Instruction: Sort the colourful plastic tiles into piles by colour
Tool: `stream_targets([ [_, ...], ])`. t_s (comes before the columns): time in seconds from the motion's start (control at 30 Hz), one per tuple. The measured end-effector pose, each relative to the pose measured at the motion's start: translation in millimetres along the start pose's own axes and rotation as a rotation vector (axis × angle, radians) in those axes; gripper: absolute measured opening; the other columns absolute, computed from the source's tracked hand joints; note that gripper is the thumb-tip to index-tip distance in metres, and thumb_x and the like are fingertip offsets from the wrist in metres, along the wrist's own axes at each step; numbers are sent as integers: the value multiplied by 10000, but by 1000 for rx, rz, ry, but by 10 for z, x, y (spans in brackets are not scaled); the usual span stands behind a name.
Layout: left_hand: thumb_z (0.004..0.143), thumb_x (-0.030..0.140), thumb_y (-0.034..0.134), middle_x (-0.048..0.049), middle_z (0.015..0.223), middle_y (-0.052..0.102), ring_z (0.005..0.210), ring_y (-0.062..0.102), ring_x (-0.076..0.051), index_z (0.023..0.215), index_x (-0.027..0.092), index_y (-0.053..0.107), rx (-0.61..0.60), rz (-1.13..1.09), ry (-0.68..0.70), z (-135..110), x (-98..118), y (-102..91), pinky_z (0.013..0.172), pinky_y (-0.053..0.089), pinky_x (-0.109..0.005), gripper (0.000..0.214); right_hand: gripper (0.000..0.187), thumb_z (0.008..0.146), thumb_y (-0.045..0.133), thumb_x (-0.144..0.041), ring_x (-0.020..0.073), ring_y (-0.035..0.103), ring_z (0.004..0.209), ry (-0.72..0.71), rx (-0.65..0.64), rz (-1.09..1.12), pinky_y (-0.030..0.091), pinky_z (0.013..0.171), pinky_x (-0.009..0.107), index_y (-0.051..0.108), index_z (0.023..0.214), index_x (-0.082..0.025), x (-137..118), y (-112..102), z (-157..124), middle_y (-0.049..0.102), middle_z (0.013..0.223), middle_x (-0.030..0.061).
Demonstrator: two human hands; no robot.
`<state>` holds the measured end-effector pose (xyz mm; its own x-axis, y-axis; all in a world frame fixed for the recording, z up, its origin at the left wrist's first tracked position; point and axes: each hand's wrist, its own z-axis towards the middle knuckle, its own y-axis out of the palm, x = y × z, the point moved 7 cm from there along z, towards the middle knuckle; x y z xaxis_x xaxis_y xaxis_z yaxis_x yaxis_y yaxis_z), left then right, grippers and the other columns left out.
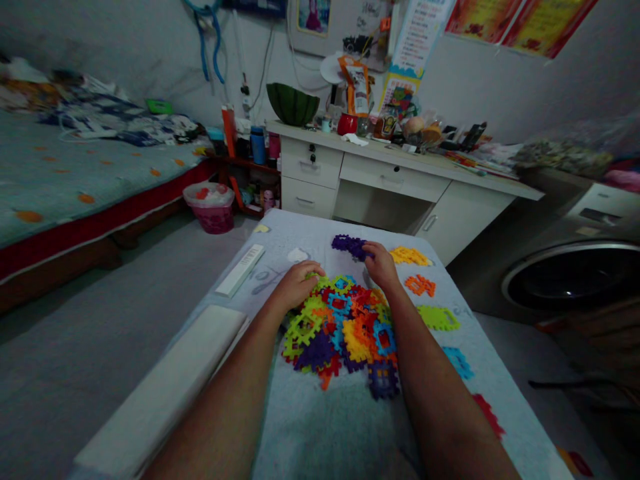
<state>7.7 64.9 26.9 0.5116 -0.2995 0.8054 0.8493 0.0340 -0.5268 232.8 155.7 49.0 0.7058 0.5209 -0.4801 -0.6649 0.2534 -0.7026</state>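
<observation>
Pale cloth (pixel 305 427) carries jumbled, bright, notch-edged tiles (pixel 356 341), left hand (pixel 297 285) and right hand (pixel 383 268) apart, grips unclear.

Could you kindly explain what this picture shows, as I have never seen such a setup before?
There is no machine here, just a person's left hand and right hand, both bare. The single picture comes from a camera worn on that person's head, looking forward and down. On the cloth-covered table lies a mixed pile of colourful toothed pieces. Along the right side are yellow pieces, orange ones, green, blue and red. The left hand is at the pile's far-left edge; the right is at the purple pieces beyond it. Whether either hand grips anything is unclear.
</observation>
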Motion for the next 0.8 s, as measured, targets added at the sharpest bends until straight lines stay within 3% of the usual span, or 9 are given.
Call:
stream_targets([
  [0.23, 743, 198, 508, -46, 1027, 705, 1037, 635, -199, 890, 208, 701, 63, 79, -42, -11, -54, -73, 999, 463, -345, 243, 313, 763, 510, -126, 223, 621, 1116, 19, -21, 42, 477, 1023, 380, 737, 971, -184, -42, 14, 8, 681, 1170, 101],
  [0.53, 759, 197, 513, -45, 1041, 706, 1029, 630, -193, 931, 208, 702, 37, 113, -79, -19, -78, -50, 986, 462, -331, 256, 305, 752, 564, -98, 268, 585, 1217, -7, -238, -153, 395, 1098, 461, 744, 987, -168, -98, 177, -23, 659, 1262, 124],
  [0.67, 754, 175, 506, -53, 1045, 710, 1031, 630, -208, 927, 203, 705, 73, 146, -82, -16, -97, -101, 981, 459, -335, 265, 311, 750, 602, -116, 291, 567, 1242, -24, -261, -127, 381, 1095, 509, 732, 1026, -174, -179, 88, 2, 644, 1289, 133],
  [0.8, 739, 152, 480, -43, 1023, 719, 996, 641, -212, 929, 202, 709, 149, 172, -150, -29, -165, -181, 935, 473, -318, 302, 274, 787, 604, -155, 241, 635, 1121, -65, -336, 21, 457, 1023, 429, 738, 1018, -213, -384, -59, 23, 711, 1164, 76],
])
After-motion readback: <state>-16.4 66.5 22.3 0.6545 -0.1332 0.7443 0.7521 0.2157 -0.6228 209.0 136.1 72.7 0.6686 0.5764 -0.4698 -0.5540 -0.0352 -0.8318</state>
